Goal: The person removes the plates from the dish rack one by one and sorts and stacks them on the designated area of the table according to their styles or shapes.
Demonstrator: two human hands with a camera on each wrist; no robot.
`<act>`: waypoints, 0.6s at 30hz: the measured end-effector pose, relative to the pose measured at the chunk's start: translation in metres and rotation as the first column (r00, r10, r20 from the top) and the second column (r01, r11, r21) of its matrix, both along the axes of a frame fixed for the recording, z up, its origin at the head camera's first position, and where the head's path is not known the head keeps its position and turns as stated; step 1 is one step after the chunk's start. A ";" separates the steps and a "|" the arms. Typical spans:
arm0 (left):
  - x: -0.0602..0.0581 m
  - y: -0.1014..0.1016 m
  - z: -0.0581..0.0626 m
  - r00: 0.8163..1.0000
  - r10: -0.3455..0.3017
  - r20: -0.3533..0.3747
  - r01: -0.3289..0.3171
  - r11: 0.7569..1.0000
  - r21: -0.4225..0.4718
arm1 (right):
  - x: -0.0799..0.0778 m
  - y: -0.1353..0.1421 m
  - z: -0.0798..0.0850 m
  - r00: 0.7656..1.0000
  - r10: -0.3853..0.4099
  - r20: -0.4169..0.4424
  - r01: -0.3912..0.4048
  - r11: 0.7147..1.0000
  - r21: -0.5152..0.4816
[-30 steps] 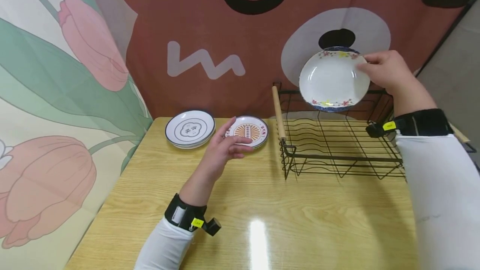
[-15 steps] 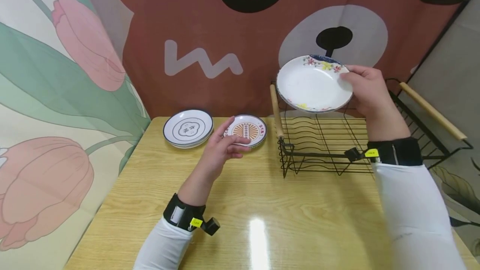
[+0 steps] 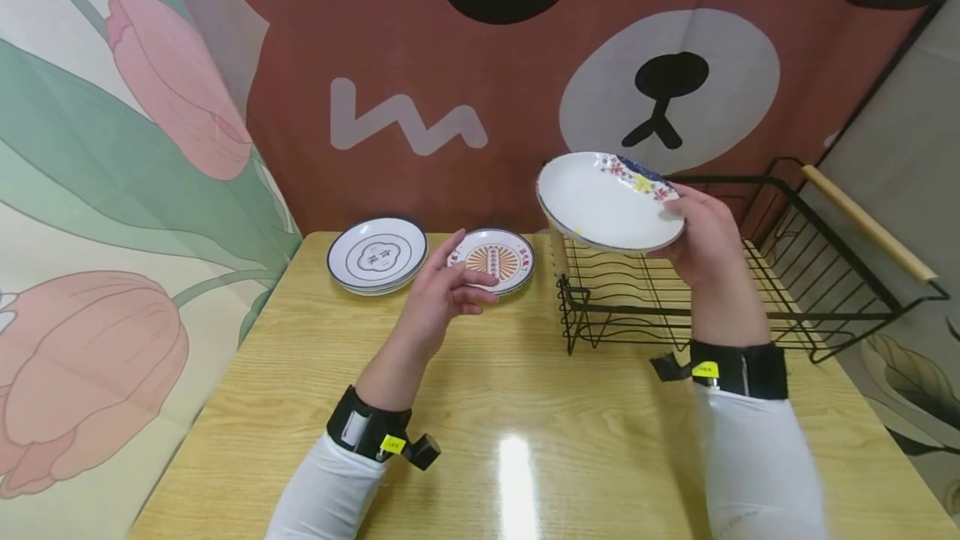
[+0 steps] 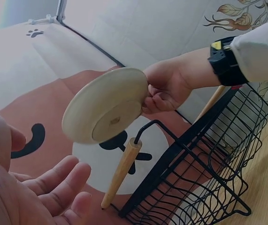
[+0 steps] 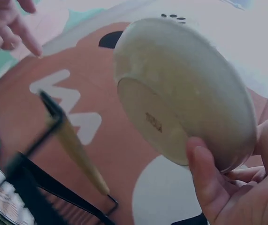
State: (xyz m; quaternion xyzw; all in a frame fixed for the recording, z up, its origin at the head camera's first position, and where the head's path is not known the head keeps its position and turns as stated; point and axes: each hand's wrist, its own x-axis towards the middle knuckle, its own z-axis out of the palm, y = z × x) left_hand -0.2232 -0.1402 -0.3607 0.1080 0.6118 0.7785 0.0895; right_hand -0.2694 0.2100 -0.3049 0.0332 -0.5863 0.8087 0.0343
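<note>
My right hand (image 3: 705, 232) pinches the right rim of a white plate (image 3: 607, 202) with red and yellow flowers and a blue patch at its edge. The plate is tilted above the left part of a black wire dish rack (image 3: 622, 307). From below, the right wrist view shows its pale underside (image 5: 171, 93) with a small mark, fingers beneath it. My left hand (image 3: 450, 286) hovers with loosely spread fingers, holding nothing. Behind it on the table lies a white plate with an orange sunburst (image 3: 498, 261), partly covered by the fingers. Left of that sits a stack of dark-rimmed white plates (image 3: 378, 255).
The rack has wooden handles at both ends; the right handle (image 3: 870, 223) stands out over the table's right side. A printed cloth (image 3: 405, 23) with a bear face hangs right behind the wooden table (image 3: 450, 457). Light glares off the tabletop near the front.
My right hand has brought the flowered plate leftward and down, from over the rack's middle to its left end, and the plate has tipped flatter. My left hand has stayed almost still.
</note>
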 end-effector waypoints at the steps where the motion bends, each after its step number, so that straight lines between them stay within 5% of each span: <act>1: 0.000 0.000 0.001 1.000 0.006 0.001 -0.006 1.000 -0.001 | 0.003 -0.003 -0.003 1.000 0.021 -0.003 -0.021 1.000 -0.020; 6: 0.003 0.003 0.004 0.999 0.036 0.002 -0.036 0.999 -0.014 | 0.015 -0.017 -0.015 0.994 0.107 -0.030 -0.108 0.993 -0.043; 18: 0.010 0.009 0.007 1.000 0.025 -0.018 -0.025 1.000 -0.009 | 0.031 -0.050 -0.033 0.987 0.153 -0.039 -0.151 0.987 0.054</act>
